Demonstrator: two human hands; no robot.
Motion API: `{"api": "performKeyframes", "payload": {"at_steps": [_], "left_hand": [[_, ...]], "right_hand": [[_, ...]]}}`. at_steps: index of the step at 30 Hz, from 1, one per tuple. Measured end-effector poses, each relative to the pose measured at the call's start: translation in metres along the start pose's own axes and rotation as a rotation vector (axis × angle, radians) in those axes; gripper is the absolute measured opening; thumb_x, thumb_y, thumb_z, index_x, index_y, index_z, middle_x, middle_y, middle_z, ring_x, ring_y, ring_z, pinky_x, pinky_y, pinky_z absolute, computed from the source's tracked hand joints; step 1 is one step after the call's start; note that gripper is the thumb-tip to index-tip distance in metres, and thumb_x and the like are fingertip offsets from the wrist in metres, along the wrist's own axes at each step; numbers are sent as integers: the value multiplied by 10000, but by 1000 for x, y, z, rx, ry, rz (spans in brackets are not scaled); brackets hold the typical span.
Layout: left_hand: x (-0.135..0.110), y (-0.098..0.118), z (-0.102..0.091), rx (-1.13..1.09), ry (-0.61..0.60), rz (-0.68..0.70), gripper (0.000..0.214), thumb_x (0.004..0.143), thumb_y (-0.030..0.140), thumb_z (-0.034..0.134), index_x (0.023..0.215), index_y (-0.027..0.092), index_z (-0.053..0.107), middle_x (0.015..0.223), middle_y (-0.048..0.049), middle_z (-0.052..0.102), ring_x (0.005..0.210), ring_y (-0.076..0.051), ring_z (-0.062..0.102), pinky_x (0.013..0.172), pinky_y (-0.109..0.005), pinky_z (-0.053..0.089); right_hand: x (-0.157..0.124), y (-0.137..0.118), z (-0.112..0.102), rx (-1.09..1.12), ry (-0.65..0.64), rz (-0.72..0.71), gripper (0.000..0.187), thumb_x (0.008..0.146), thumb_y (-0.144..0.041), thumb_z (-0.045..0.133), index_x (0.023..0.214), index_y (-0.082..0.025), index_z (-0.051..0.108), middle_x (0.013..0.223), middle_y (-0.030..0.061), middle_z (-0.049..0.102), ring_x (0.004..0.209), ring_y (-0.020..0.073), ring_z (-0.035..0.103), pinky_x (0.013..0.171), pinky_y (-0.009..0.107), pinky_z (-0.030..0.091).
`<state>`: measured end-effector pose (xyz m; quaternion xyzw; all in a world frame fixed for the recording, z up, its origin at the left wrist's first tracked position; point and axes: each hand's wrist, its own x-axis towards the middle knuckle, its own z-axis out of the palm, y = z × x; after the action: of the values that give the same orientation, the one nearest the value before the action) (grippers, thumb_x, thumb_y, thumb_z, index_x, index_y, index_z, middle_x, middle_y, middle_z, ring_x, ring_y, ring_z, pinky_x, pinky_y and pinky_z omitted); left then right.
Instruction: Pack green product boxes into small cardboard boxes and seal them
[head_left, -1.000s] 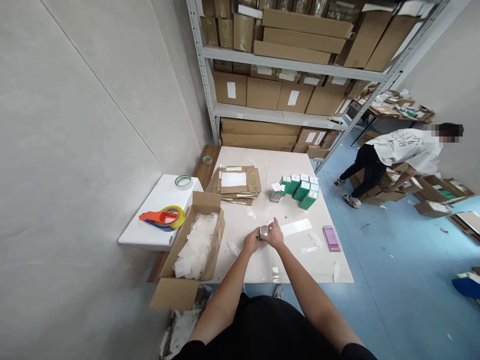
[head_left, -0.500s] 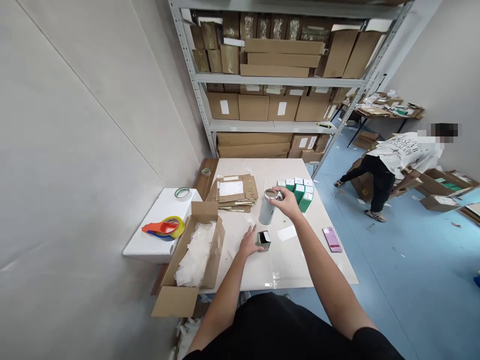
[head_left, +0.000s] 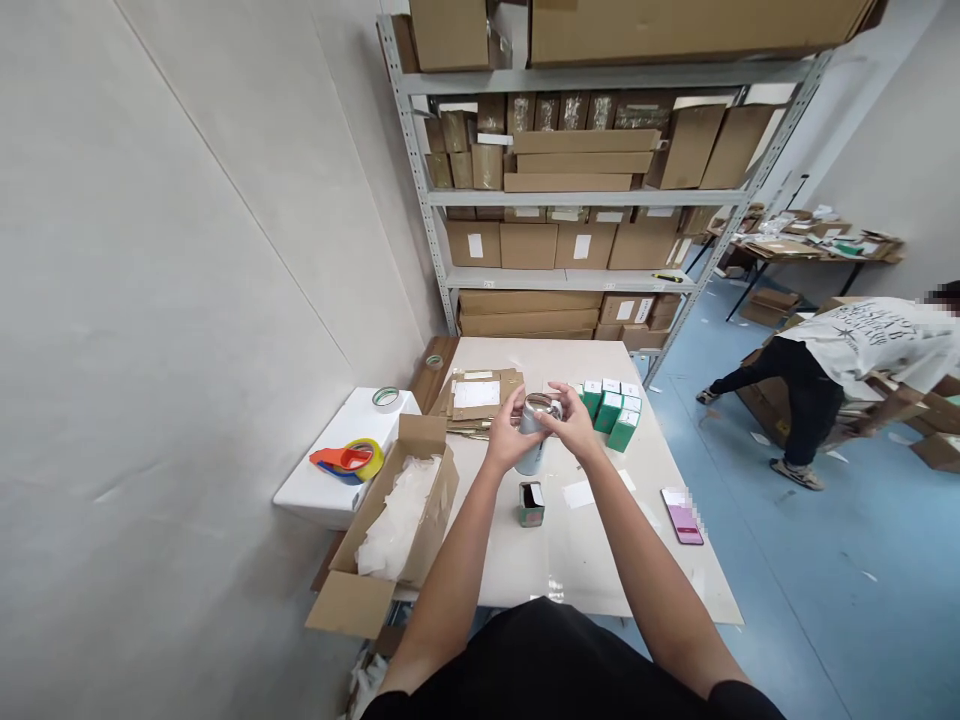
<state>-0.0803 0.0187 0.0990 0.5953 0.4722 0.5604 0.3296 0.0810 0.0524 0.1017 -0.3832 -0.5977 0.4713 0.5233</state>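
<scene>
Between my hands, over the middle of the table, is a pale grey cylindrical canister [head_left: 532, 458] with a shiny metal top. My left hand [head_left: 509, 436] closes on its left side near the top. On the other side, the fingers and thumb of my right hand [head_left: 574, 424] grip its upper rim. My fingers hide part of the canister, and I cannot tell whether its base touches the table. A small green box [head_left: 531, 506] stands upright with its top open, just in front of the canister and nearer to me.
Several green-and-white boxes [head_left: 624, 428] stand at the right. Flattened cardboard [head_left: 510, 382] lies behind my left hand. An open carton [head_left: 433, 505] with white packing and a tape dispenser [head_left: 349, 459] are left. A phone [head_left: 682, 518] lies rightward. A person [head_left: 847, 350] bends beyond the table.
My left hand has left the small green box and come up to the canister, joining my right hand. The view has shifted, and the other person appears farther right.
</scene>
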Motion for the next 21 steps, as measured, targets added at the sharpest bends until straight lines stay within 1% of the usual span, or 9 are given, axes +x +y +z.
{"api": "performKeyframes", "payload": {"at_steps": [2,4,7,9,11,13,16,19,21], "left_hand": [[1,1,1,-7,35,-6,974,673,383,936,1527,234,492,1193,-100,704,1023,-244,707,904,-368,581],[3,1,2,-35,54,-9,981,675,375,932,1533,230,479,1176,-95,706,1031,-242,709,911,-359,580],[10,5,7,-124,21,-18,1039,699,388,914,1586,229,399,1202,-93,704,1077,-241,706,952,-352,567],[16,8,13,-210,-20,-32,1073,725,424,896,1620,233,336,1266,-107,688,1139,-248,693,1002,-359,548],[22,11,19,-285,-37,-46,1109,729,457,895,1638,252,293,1385,-135,630,1224,-262,658,1038,-365,530],[28,13,22,-308,-38,-65,1182,682,464,931,1645,275,271,1471,-155,564,1274,-277,627,1028,-362,534],[36,15,22,-281,-44,-101,1287,613,442,980,1654,280,242,1353,-139,640,1174,-270,672,970,-368,561],[41,18,18,-285,-53,-131,1284,642,441,968,1664,262,211,1164,-90,720,1029,-243,716,944,-385,571],[42,20,17,-328,-86,-145,1275,677,454,947,1673,257,177,1169,-93,726,1039,-242,715,962,-393,565]], "right_hand": [[-8,12,-13,60,-42,51,882,738,-501,854,1510,-302,476,1343,112,653,1265,283,611,1071,470,505],[-18,26,-24,66,-133,121,959,708,-476,891,1544,-330,444,1415,118,618,1364,303,553,1129,518,454],[-31,41,-29,122,-264,196,1101,647,-417,939,1592,-345,378,1406,111,637,1301,307,610,1129,541,453],[-36,44,-26,181,-253,192,1169,646,-407,937,1628,-339,306,1345,107,672,1170,288,677,1068,515,509],[-37,41,-21,200,-185,160,1219,647,-402,938,1650,-321,249,1247,93,705,1063,267,705,1006,483,547],[-36,35,-17,168,-108,128,1269,623,-395,955,1659,-307,228,1161,70,714,1014,257,705,974,464,558],[-33,29,-15,130,-60,97,1296,614,-415,962,1666,-307,212,1141,59,701,1011,253,696,971,455,554],[-33,26,-17,184,-159,89,1246,668,-447,924,1670,-324,194,1241,81,686,1103,263,683,1016,457,532],[-34,26,-18,215,-212,90,1219,685,-454,909,1668,-335,199,1317,96,665,1180,278,658,1030,456,528]]}}
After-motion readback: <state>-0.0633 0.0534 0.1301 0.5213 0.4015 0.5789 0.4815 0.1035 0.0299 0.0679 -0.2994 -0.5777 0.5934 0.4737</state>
